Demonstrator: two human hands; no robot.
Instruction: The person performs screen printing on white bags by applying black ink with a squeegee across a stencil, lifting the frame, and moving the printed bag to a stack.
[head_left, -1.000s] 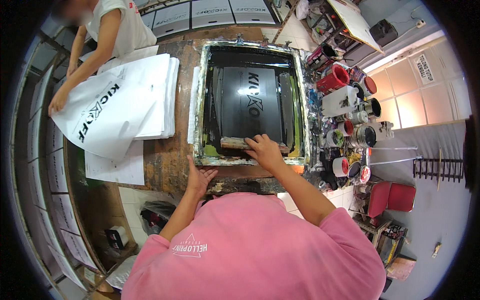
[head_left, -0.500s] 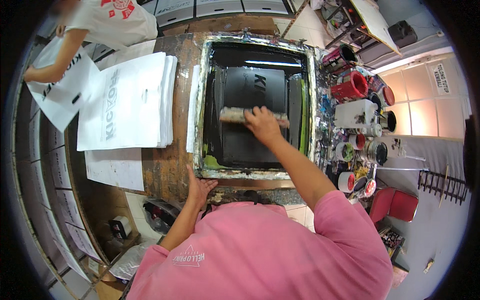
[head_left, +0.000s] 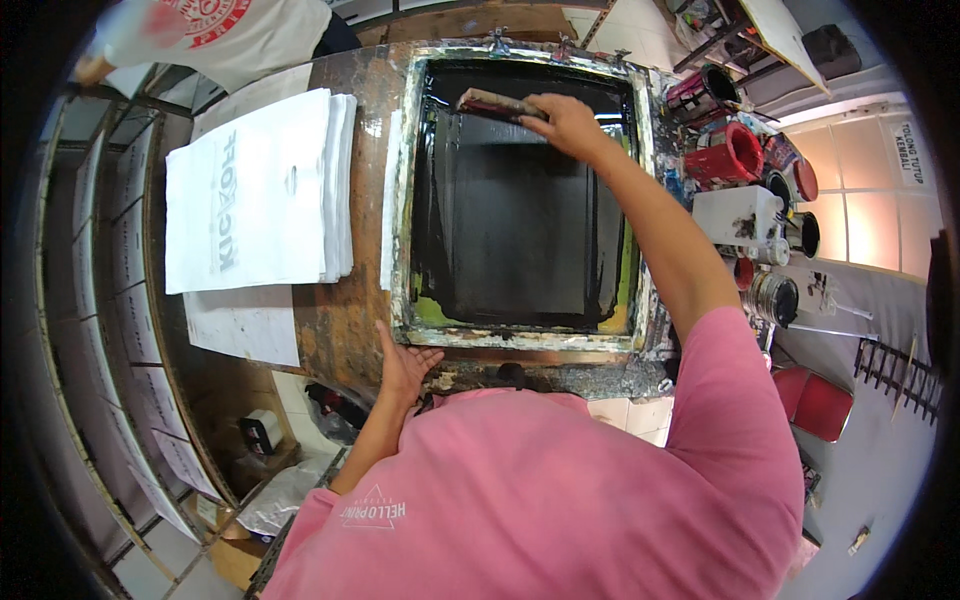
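Note:
A screen-printing frame (head_left: 402, 250) lies flat on the worktable, its mesh coated with black ink (head_left: 520, 230). Near the far end of the mesh, my right hand (head_left: 568, 124) grips a wooden-handled squeegee (head_left: 490, 104), which is tilted over the ink. My left hand (head_left: 408, 368) is open, thumb and fingers spread, at the near left corner of the frame by the table's edge. Left of the frame is a thick stack of white printed bags (head_left: 250, 190). The white edge of another sheet (head_left: 391, 200) shows along the frame's left side.
Ink cans, a red bucket (head_left: 728, 155) and a white container (head_left: 738, 215) crowd the right side. Clamps (head_left: 498, 42) sit at the frame's far edge. Shelves with white sheets (head_left: 140, 320) stand at left. A co-worker in a white shirt (head_left: 250, 35) is at the far left.
My right hand has moved the squeegee from mid-screen to the far end. My left hand stays near the frame's corner. The co-worker and the bag they held have moved away toward the far left.

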